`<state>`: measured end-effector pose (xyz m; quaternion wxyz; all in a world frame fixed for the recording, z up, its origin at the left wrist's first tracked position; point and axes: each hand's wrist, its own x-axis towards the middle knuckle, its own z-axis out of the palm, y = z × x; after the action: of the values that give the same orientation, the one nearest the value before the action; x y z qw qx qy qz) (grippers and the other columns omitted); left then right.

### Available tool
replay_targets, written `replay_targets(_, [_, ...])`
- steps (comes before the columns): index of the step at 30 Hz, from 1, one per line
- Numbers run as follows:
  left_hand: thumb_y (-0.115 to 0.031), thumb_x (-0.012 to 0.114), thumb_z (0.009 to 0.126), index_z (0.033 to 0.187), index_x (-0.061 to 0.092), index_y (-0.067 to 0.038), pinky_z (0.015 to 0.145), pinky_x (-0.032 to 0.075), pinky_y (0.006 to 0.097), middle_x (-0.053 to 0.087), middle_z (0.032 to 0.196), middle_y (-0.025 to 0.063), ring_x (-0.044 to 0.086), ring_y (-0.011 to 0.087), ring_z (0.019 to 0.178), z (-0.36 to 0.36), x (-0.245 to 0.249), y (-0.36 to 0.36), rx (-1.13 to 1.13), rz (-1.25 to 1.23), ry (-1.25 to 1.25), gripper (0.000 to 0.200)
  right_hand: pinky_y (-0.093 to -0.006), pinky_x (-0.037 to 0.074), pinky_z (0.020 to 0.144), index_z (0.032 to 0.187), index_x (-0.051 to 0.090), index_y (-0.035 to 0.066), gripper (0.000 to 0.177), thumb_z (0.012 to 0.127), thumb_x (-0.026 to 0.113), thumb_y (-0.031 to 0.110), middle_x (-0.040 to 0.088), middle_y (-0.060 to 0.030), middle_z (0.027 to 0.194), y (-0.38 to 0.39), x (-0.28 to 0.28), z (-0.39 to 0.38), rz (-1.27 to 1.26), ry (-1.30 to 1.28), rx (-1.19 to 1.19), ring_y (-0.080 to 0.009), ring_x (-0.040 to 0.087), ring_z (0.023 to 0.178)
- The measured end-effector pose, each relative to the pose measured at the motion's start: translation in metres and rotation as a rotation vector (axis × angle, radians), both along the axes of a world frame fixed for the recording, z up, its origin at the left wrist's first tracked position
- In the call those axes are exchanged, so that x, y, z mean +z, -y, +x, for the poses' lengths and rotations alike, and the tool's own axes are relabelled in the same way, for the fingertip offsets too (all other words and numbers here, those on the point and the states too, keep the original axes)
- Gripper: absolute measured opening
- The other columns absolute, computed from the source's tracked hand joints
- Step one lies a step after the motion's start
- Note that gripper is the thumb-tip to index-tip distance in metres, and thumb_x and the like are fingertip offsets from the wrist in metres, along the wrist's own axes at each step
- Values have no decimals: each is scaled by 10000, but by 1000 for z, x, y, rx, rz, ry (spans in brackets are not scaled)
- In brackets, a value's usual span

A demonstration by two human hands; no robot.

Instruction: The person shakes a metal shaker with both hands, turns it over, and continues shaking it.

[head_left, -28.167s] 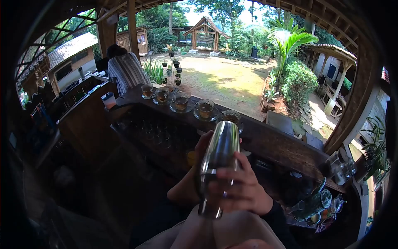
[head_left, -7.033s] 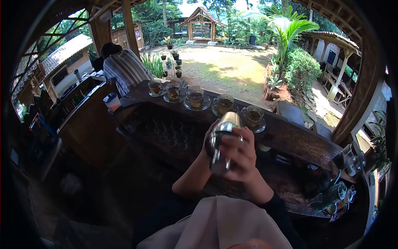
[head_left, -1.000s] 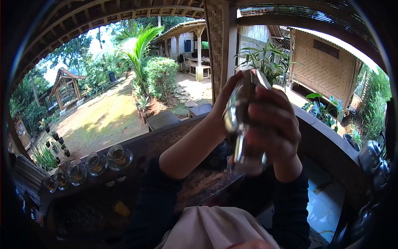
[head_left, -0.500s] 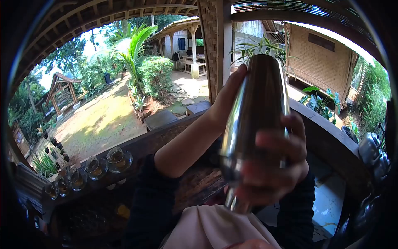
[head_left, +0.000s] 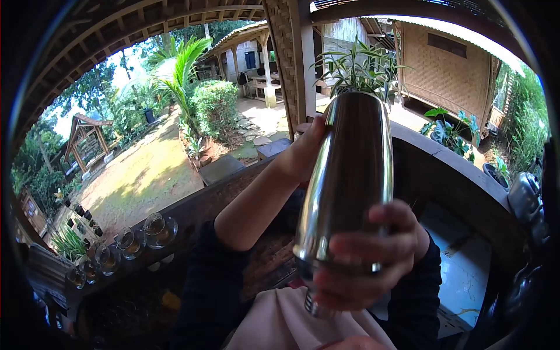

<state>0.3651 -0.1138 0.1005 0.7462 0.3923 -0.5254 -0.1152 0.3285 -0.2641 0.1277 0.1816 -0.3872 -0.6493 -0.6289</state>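
A shiny steel cocktail shaker [head_left: 353, 169] is held up in front of my chest. Its wide base points up and away, and its narrow cap end tilts down toward me. Around the shoulder and lid end, the fingers of my right hand [head_left: 373, 256] are wrapped. My left hand [head_left: 304, 149] grips the far left side near the base; the shaker hides most of its fingers.
Several glass cups [head_left: 160, 230] line the wooden ledge at the left. A metal kettle [head_left: 525, 195] stands at the far right, above a pale marble-patterned surface [head_left: 464, 268]. Beyond the counter are a potted plant [head_left: 361, 70] and a yard.
The shaker and both hands have shifted a little down and to the left. My grip on it stays the same, and the view has tilted slightly.
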Motion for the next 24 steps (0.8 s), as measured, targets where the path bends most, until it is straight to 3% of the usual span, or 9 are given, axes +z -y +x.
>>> replay_targets(6, [-491,472,920,1164,547,-56,851,511,370,645,988,103,631,245,942,94,-10,-10,-143,-35,-469,505,-415,471,907,1077,608,97,504,648,814,260,623,-118,1083,4,-6,59,67,-417,135,-295,604,1046])
replay_targets(8, [-437,471,921,1113,560,-60,823,527,406,637,921,97,642,264,861,117,-23,-7,974,308,629,432,-435,473,899,1069,614,83,506,647,810,280,611,-144,1104,5,-14,78,152,-567,172,-324,600,1046])
replay_targets(9, [-384,448,940,1136,562,-63,870,512,415,644,971,121,635,273,920,77,-13,3,766,231,-290,393,-456,475,890,1060,619,68,510,646,806,300,599,-170,1125,4,-16,85,230,-719,213,-352,595,1046])
replay_targets(12, [-317,433,963,1223,515,-51,900,490,385,644,1015,139,630,268,952,24,12,9,-128,-138,-541,380,-443,459,904,1063,623,158,380,702,741,183,617,-63,1123,22,-22,39,-4,-122,155,-341,582,1076])
replay_targets(16, [-470,423,961,1405,328,-41,995,410,353,494,1304,112,499,174,1169,39,9,2,196,29,440,625,-471,415,936,1119,572,256,410,741,701,164,605,139,1097,14,-35,45,212,607,339,-268,597,1074])
replay_targets(18, [-485,446,943,1348,416,-68,1000,412,382,557,1243,110,507,216,1188,50,15,-8,-42,-4,-138,582,-435,435,927,1120,581,201,434,715,731,154,605,52,1121,25,-27,59,45,132,271,-265,588,1083])
replay_targets(20, [-476,454,935,1261,483,-48,926,483,480,592,1124,143,592,261,1048,90,12,-15,971,337,264,539,-434,458,906,1137,572,124,487,696,768,180,596,-83,1136,11,-6,101,7,-164,316,-276,577,1096])
replay_targets(21, [-355,455,956,1227,499,-50,889,514,446,592,1127,124,580,235,1072,82,13,-12,371,-44,-199,410,-437,466,897,1132,569,87,513,690,783,236,585,-140,1135,3,-8,116,24,-450,374,-304,571,1097])
replay_targets(24, [-242,380,989,1231,500,-53,910,508,438,586,1147,126,552,233,1122,69,-1,-5,570,-50,-432,330,-438,472,893,1095,573,17,558,697,795,340,570,-193,1146,3,-16,112,93,-639,431,-372,553,1098])
